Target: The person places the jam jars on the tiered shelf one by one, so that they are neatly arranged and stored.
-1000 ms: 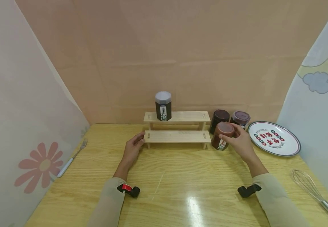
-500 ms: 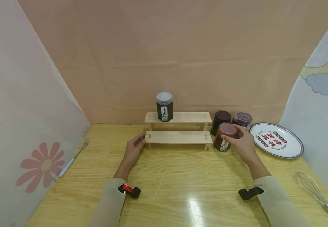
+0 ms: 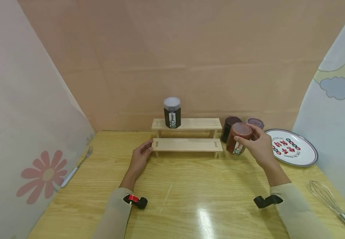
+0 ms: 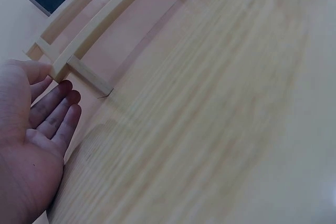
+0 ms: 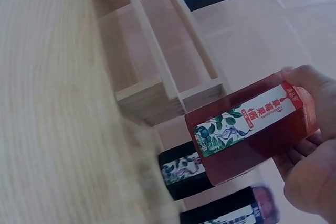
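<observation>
A fork lay at the table's nine o'clock edge. The left hand, fingers straight and holding nothing, touched the left end of the two-step wooden rack. A dark jar with a pale lid stood on the upper step, at twelve o'clock. The right hand gripped a red-brown jar, fingers curled round its top, lifted clear of the table just beside the rack's right end. Behind it stood two dark jars. At three o'clock lay a printed plate, at five a whisk.
</observation>
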The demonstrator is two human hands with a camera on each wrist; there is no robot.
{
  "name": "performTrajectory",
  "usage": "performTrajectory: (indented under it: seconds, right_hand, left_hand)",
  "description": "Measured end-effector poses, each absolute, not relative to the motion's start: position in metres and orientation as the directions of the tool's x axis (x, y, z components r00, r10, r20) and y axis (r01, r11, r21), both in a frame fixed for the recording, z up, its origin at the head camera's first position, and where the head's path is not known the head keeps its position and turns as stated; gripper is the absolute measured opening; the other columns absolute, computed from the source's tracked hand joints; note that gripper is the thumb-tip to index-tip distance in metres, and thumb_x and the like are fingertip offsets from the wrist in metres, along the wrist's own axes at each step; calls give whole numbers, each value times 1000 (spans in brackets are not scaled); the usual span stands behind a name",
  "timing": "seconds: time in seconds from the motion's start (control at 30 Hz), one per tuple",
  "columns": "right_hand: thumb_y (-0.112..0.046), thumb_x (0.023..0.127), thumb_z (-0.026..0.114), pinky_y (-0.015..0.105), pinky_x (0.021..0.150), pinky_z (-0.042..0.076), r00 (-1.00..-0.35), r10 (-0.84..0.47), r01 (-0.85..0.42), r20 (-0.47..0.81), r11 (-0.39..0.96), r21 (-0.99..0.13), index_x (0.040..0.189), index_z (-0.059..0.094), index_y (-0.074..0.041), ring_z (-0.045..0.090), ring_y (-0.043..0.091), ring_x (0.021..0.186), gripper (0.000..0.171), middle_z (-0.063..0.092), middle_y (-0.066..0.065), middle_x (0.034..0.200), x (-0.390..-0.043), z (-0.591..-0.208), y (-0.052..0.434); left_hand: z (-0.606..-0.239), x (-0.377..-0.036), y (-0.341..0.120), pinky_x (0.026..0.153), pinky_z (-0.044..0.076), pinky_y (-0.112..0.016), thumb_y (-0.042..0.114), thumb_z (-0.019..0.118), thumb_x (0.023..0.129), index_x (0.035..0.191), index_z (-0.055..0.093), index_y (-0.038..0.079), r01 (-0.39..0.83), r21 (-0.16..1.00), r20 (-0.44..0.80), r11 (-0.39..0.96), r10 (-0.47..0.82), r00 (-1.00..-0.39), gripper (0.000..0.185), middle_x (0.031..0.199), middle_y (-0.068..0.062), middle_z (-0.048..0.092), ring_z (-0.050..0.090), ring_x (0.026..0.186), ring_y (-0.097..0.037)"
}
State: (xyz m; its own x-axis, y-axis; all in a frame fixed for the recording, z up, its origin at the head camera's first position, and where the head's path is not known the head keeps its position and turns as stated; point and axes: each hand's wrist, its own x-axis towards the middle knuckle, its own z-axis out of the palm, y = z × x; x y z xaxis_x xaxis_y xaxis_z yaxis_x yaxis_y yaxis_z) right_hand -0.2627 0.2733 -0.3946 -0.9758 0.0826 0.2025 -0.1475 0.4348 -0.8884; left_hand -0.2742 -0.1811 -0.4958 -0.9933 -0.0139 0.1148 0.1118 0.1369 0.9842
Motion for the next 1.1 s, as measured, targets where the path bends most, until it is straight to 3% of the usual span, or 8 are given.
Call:
performTrajectory:
  seconds: [0.13,0.27,0.43,0.73,0.97,1.1]
  right_hand:
    - [-34,92,79,2,91,48,-974,76,-158,214,446,-881,159,37,-5,47,39,145,84,47,24,156,-261,-384,271]
    - [-31,92,80,4,91,50,-967,68,-193,245,431,-882,157,42,-9,56,20,138,78,51,16,151,-259,-374,269]
    - [-27,92,80,6,89,52,-960,56,-230,273,393,-890,156,44,-13,58,-4,121,75,55,12,148,-261,-356,261]
    - [-30,90,82,5,92,51,-951,49,-263,304,386,-884,154,47,-11,59,12,131,76,57,17,148,-274,-331,237]
    - [-25,89,83,8,86,54,-947,22,-297,320,314,-902,153,48,-9,62,2,117,74,58,17,145,-289,-328,220]
    - [-25,89,83,9,86,54,-950,8,-296,313,304,-906,152,48,-8,63,7,118,74,60,17,144,-294,-326,212]
  left_hand:
    - [-496,-274,-181,106,50,-20,18,58,107,145,60,15,104,984,109,143,-24,-994,38,149,-11,59,54,141,-27]
    - [-497,-274,-181,103,49,-16,17,58,107,145,60,15,99,985,103,140,-22,-994,38,150,-11,58,53,141,-26]
    - [-497,-274,-181,110,49,-26,19,58,107,146,59,16,97,984,100,147,-14,-995,39,150,-10,58,52,142,-26]
    - [-496,-274,-183,112,49,-29,20,58,107,146,59,18,84,986,87,142,-12,-996,39,151,-9,58,52,142,-25]
    - [-497,-275,-180,114,48,-32,19,58,107,145,59,17,92,985,94,143,-11,-995,39,150,-9,58,53,142,-26]
    - [-496,-274,-179,114,48,-33,20,58,107,145,59,17,90,986,93,141,-15,-996,38,150,-9,58,53,141,-25]
